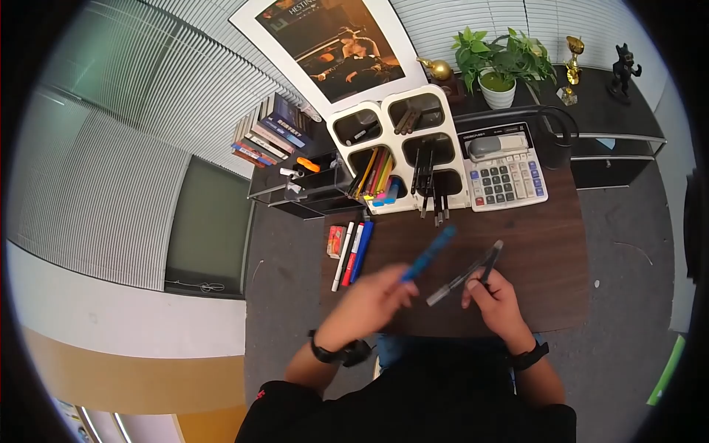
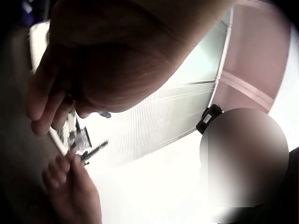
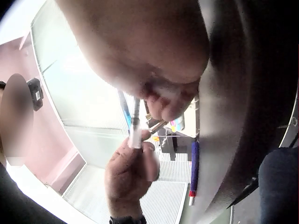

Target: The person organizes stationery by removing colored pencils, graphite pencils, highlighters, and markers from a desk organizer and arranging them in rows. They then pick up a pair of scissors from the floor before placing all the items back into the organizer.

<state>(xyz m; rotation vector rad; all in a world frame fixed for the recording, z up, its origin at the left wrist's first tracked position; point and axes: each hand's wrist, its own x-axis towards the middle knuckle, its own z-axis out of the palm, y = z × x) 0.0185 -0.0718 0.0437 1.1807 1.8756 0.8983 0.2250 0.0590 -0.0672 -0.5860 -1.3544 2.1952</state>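
Pens sit in both hands above the bench, nearer the person than the white organizer [image 1: 402,148]: left hand [image 1: 373,295] pinches a blue pen [image 1: 428,253] angled toward it, right hand [image 1: 496,294] grips grey pens [image 1: 465,273] slanted likewise.

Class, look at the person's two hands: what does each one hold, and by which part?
Left hand holds a blue pen by its lower end; right hand holds dark pens around mid-length.

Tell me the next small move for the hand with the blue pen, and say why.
Probably carry the blue pen up to the white organizer and drop it in. The left hand already grips it pointing that way, other pens stand in those compartments, and the right hand still holds dark pens.
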